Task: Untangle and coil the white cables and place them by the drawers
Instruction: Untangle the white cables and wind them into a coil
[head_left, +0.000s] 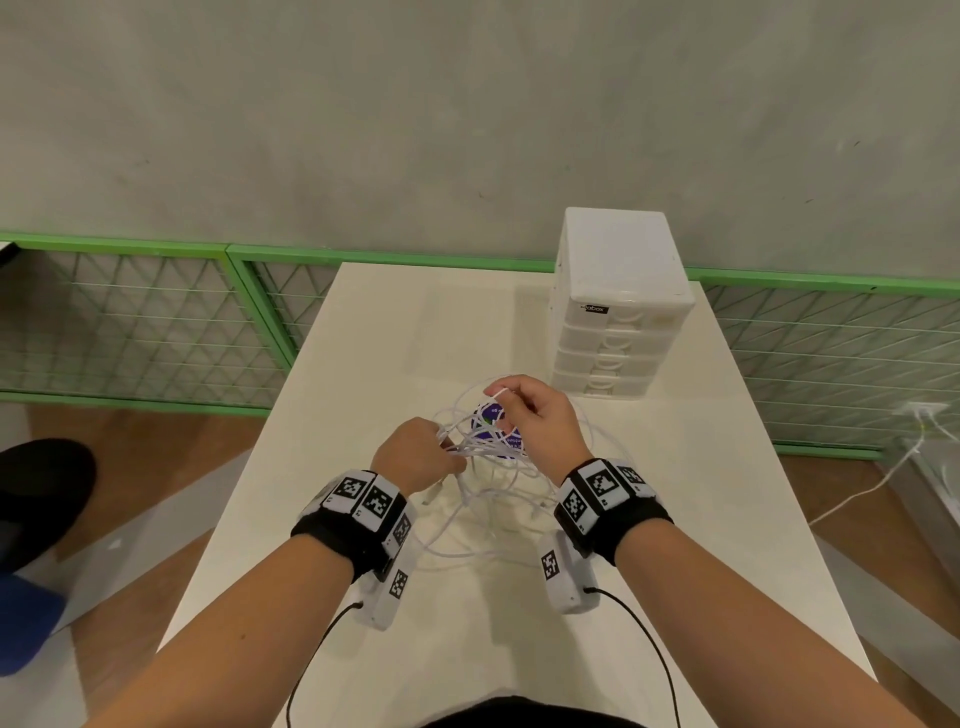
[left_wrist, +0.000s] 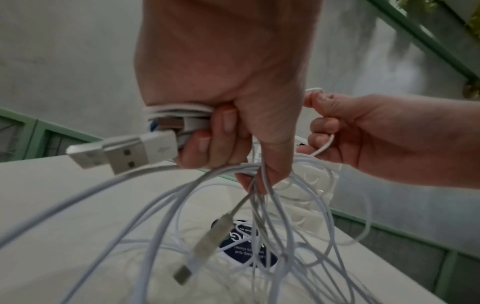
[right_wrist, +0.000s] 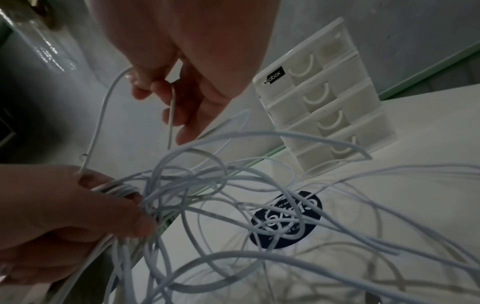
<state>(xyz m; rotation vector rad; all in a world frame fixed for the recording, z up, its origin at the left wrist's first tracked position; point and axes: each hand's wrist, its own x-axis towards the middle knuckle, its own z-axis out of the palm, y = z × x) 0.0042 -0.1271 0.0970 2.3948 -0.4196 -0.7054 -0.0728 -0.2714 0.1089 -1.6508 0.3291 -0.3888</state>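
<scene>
White, thin, rubbery charging cables (head_left: 488, 483) hang in a loose snarl between my hands, partly draped on the pale surface (head_left: 675, 493) and partly lifted clear of it so the loops can fall open under their own weight. My left hand (head_left: 415, 454) is closed round a wound bundle of several strands, with flat metal USB plugs (left_wrist: 122, 153) sticking out past my curled fingers (left_wrist: 205, 148); I judge that it serves as the anchor, keeping the gathered turns from slipping back into the mess. My right hand (head_left: 537, 415) is raised a little higher and nearer the drawers, pinching a single strand between thumb and fingertips, its other fingers curled. That strand arcs back down to my left fist, so holding it up shows me where it crosses the others. Beneath the tangle lies a round dark-blue sticker (right_wrist: 285, 220) on the surface. A white plastic four-drawer unit (head_left: 618, 312) stands upright at the far right, well apart from the cables, with bare surface beside it where coils could go. Nothing is coiled and set down there yet; the untangling looks far from finished.
</scene>
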